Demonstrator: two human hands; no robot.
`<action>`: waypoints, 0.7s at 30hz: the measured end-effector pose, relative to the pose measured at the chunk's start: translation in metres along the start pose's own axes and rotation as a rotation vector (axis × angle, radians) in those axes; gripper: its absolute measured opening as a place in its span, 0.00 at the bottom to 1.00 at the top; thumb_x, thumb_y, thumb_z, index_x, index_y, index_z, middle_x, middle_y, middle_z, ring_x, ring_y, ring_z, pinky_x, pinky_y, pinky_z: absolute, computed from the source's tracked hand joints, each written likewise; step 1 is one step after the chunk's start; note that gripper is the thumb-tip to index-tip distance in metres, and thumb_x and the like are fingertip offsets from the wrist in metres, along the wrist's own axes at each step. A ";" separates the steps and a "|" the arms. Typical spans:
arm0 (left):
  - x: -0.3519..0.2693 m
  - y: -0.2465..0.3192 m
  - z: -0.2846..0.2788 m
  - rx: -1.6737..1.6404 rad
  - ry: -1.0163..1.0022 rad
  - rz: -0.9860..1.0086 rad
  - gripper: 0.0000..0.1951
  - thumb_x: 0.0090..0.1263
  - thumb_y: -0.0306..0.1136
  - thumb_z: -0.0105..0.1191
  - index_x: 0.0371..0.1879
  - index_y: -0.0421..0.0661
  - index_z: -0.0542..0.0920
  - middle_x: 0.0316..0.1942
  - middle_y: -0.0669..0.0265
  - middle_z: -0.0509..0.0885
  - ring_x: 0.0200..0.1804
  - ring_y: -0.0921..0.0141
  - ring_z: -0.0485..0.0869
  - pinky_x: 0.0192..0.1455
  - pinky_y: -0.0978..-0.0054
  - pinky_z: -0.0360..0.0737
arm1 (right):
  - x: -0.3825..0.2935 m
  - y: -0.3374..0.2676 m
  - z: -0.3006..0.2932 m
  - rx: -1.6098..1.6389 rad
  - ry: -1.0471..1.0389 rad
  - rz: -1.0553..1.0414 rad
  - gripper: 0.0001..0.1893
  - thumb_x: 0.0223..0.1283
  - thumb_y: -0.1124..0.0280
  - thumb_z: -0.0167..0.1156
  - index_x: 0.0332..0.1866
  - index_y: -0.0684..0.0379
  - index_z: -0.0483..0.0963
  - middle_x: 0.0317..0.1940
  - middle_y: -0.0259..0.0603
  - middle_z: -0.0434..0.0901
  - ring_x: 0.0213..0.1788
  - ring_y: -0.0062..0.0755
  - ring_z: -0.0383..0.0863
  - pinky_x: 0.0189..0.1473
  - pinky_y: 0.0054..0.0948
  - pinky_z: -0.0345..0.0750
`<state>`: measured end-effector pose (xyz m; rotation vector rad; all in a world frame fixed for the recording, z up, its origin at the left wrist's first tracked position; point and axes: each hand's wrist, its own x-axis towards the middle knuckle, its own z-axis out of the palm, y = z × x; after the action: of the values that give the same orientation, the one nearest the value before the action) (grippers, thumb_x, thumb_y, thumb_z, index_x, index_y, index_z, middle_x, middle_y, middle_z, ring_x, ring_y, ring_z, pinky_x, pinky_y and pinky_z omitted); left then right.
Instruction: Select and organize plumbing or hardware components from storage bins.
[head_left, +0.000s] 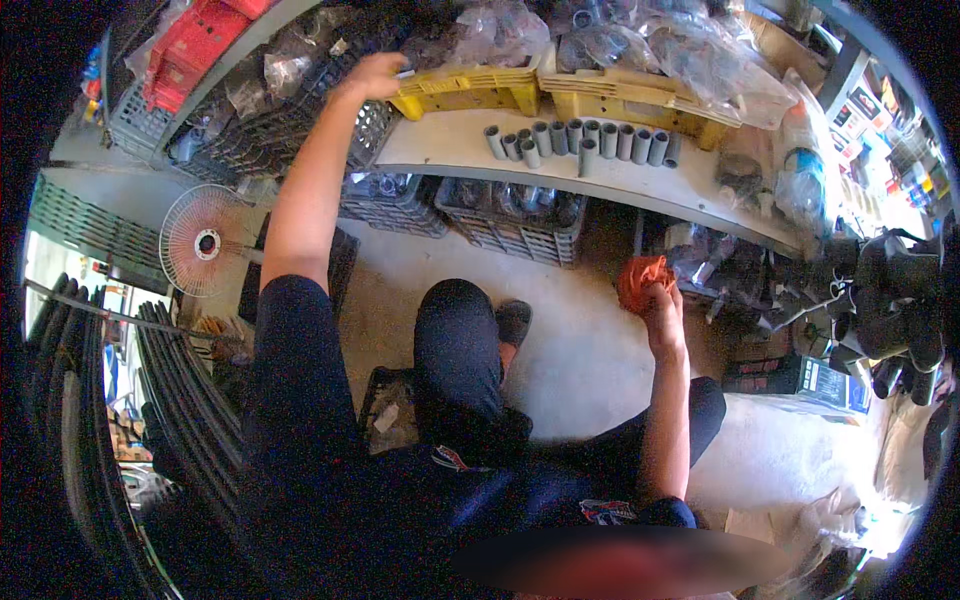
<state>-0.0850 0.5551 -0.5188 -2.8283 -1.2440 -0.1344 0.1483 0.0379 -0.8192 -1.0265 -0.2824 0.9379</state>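
My left hand (373, 76) reaches up and forward to the left end of a yellow plastic crate (469, 90) on a pale shelf board. Its fingertips blur against the dark goods there, so its hold cannot be told. A crumpled orange-red cloth (639, 281) is gripped in my right hand (664, 319), out in front of the shelf's lower level. Between the two hands, several short grey pipe pieces (589, 156) stand upright in a loose row on the shelf board (450, 142).
A second yellow crate (637, 105) holds bagged parts. Below the shelf are dark plastic crates (517, 232). A fan (208, 244) stands at left near long black tubes (187, 375). Black fittings (892, 300) hang at right. A red bin (196, 49) sits upper left.
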 end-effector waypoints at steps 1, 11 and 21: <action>-0.009 -0.009 0.002 0.001 -0.053 0.065 0.26 0.58 0.33 0.57 0.60 0.54 0.82 0.60 0.56 0.82 0.63 0.56 0.80 0.68 0.65 0.75 | 0.001 0.004 0.005 0.009 -0.023 -0.004 0.23 0.66 0.69 0.53 0.66 0.60 0.68 0.55 0.42 0.78 0.54 0.40 0.82 0.54 0.45 0.83; -0.020 -0.009 0.024 -0.104 -0.013 -0.025 0.28 0.59 0.32 0.60 0.63 0.50 0.80 0.64 0.54 0.79 0.66 0.57 0.78 0.69 0.64 0.73 | 0.001 -0.003 0.021 0.002 -0.097 0.032 0.21 0.66 0.68 0.52 0.64 0.59 0.69 0.51 0.41 0.79 0.49 0.38 0.83 0.51 0.43 0.83; -0.076 0.243 -0.043 0.095 -0.015 0.419 0.18 0.65 0.38 0.53 0.51 0.45 0.84 0.48 0.49 0.86 0.52 0.51 0.85 0.56 0.53 0.81 | -0.001 -0.004 0.016 0.018 -0.099 0.024 0.25 0.69 0.62 0.57 0.68 0.57 0.68 0.57 0.38 0.79 0.58 0.34 0.80 0.60 0.40 0.78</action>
<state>0.0405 0.3317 -0.4862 -2.9313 -0.6166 -0.0343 0.1403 0.0456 -0.8070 -0.9703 -0.3443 1.0127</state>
